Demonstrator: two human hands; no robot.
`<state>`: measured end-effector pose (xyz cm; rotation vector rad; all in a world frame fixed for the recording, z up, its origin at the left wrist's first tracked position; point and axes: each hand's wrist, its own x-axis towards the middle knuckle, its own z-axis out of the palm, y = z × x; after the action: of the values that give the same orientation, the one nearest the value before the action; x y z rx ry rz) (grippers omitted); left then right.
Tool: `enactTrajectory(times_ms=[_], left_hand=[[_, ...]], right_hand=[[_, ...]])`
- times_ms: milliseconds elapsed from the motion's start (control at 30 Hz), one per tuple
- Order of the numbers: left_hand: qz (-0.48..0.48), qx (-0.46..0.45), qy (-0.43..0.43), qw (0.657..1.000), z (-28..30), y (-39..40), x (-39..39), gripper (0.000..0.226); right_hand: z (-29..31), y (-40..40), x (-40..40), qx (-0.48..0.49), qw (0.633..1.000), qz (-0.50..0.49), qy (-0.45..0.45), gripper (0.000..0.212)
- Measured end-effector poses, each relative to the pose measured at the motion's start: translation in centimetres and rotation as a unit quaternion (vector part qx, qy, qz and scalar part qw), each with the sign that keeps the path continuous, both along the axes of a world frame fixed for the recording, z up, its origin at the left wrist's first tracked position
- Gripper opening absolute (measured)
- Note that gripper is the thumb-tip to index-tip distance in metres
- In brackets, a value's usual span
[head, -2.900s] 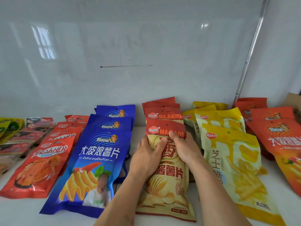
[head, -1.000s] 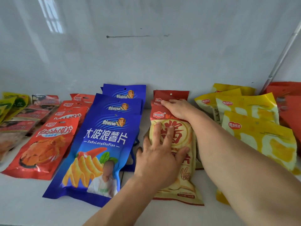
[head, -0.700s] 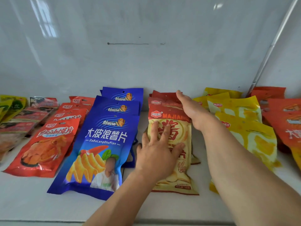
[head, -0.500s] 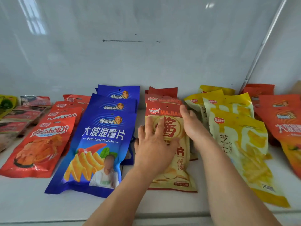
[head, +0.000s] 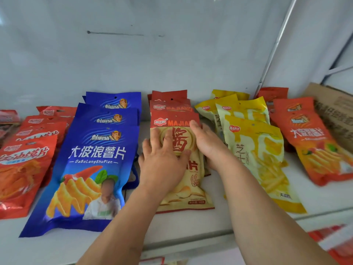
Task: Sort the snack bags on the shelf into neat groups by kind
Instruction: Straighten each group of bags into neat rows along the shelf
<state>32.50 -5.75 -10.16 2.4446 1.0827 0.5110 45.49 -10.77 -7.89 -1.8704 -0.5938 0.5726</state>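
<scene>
both hands on the front cream and red majiang chip bag (head: 183, 169), mid shelf. left hand (head: 162, 161) lies flat on the bag face, fingers straight and spread, palm pressing down, grip released. right hand (head: 207, 144) sits along the bag's right edge, fingers straight, tips reaching the red top band; grip reads as released, though the thumb is hidden, so can't tell if anything is pinched underneath. the bag lies flat on the white shelf (head: 191, 220), front of a stack of same-kind bags (head: 170, 104) fanned back toward the wall.

just left: blue wave chip bags (head: 91, 165), three overlapped, the front one largest and near the shelf edge, its right side beside the left hand. further left: red bags (head: 23, 169) in an overlapping row, partly cut off by the frame edge. just right of the right arm: yellow cheese fries bags (head: 256, 153) overlapped front to back, the front one touching or nearly touching the forearm. far right: orange wave chip bags (head: 313, 148) stacked the same way, with a cardboard box (head: 336, 109) behind them. a metal pole (head: 275, 46) runs up the white back wall.
</scene>
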Motion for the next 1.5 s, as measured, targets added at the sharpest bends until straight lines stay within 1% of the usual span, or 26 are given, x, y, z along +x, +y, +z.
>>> enactTrajectory(times_ms=[67, 100, 133, 200, 267, 333, 367, 433, 500, 533, 600, 667, 767, 867, 933, 1000, 1133, 1200, 1233, 1333, 1433, 1500], left_hand=[[0.009, 0.031, 0.007, 0.999, 0.6, -0.3, 0.1, 0.08], [0.013, 0.048, 0.003, 0.999, 1.0, -0.6, 0.3, 0.08], [0.016, 0.065, -0.01, 0.998, 1.4, -1.0, 0.6, 0.079], [0.01, 0.086, -0.048, 0.995, 1.9, -2.2, 1.5, 0.077], [-0.024, 0.065, -0.085, 0.994, 2.3, -3.9, 2.9, 0.074], [-0.058, -0.006, -0.122, 0.991, 2.3, -5.9, 4.8, 0.072], [-0.068, -0.042, -0.133, 0.988, 2.3, -6.9, 5.8, 0.073], [-0.078, -0.076, -0.129, 0.986, 2.1, -8.7, 8.0, 0.074], [-0.073, -0.079, -0.103, 0.989, 1.4, -9.8, 10.1, 0.077], [-0.065, -0.073, -0.086, 0.991, 1.0, -10.1, 11.1, 0.08], [-0.043, -0.077, -0.06, 0.994, 0.4, -10.6, 12.5, 0.086], [-0.02, -0.104, -0.061, 0.992, 0.0, -11.1, 13.4, 0.087], [0.013, -0.127, -0.1, 0.987, -0.6, -11.6, 14.5, 0.086], [0.044, -0.133, -0.151, 0.979, -0.6, -12.1, 15.4, 0.085], [0.062, -0.132, -0.182, 0.972, -0.4, -12.3, 16.0, 0.083], [0.074, -0.126, -0.193, 0.97, -0.2, -12.2, 16.3, 0.085], [0.091, -0.149, -0.181, 0.968, 0.1, -10.5, 16.7, 0.095], [0.095, -0.183, -0.187, 0.96, 0.4, -9.6, 16.8, 0.098], [0.097, -0.198, -0.191, 0.957, 0.5, -9.3, 16.9, 0.096], [0.09, -0.197, -0.171, 0.961, 0.5, -9.2, 17.1, 0.088], [0.08, -0.154, -0.134, 0.976, 0.5, -9.2, 17.1, 0.088], [0.078, -0.141, -0.117, 0.98, 0.4, -9.1, 17.2, 0.09]], right_hand=[[0.5, -0.4, 0.2, -0.006, 1.0, 0.006, -0.029, 0.076], [0.9, -0.8, 0.3, -0.005, 0.999, 0.01, -0.053, 0.075], [1.4, -1.3, 0.7, 0.008, 0.997, 0.016, -0.076, 0.072], [2.5, -2.8, 1.6, 0.067, 0.992, 0.032, -0.102, 0.06], [3.1, -5.0, 3.1, 0.142, 0.983, 0.022, -0.112, 0.048], [3.0, -7.5, 5.3, 0.176, 0.974, -0.013, -0.14, 0.039], [2.9, -8.9, 6.4, 0.165, 0.971, -0.033, -0.169, 0.038], [1.9, -11.1, 9.2, 0.12, 0.962, -0.083, -0.232, 0.041], [0.9, -12.6, 11.5, 0.063, 0.952, -0.117, -0.275, 0.049], [0.5, -13.1, 12.4, 0.035, 0.951, -0.122, -0.282, 0.055], [-0.3, -13.6, 13.8, -0.002, 0.961, -0.107, -0.253, 0.068], [-1.1, -13.9, 14.9, -0.004, 0.977, -0.074, -0.199, 0.078], [-2.0, -13.8, 15.9, 0.005, 0.992, -0.038, -0.123, 0.088], [-1.9, -13.6, 16.3, 0.016, 0.996, -0.018, -0.084, 0.091], [-1.5, -13.3, 16.8, 0.018, 0.996, -0.008, -0.082, 0.089], [-1.2, -13.1, 17.2, 0.019, 0.997, -0.005, -0.081, 0.083], [-1.0, -12.6, 17.8, 0.013, 0.997, 0.022, -0.068, 0.057], [-0.7, -12.2, 18.0, 0.022, 0.996, 0.012, -0.082, 0.044], [-0.8, -12.0, 18.1, 0.026, 0.996, 0.01, -0.088, 0.041], [-1.5, -11.5, 18.2, 0.026, 0.996, 0.012, -0.09, 0.044], [-2.3, -11.3, 18.3, 0.027, 0.997, 0.003, -0.077, 0.043], [-2.5, -11.1, 18.3, 0.029, 0.997, -0.001, -0.067, 0.043]])
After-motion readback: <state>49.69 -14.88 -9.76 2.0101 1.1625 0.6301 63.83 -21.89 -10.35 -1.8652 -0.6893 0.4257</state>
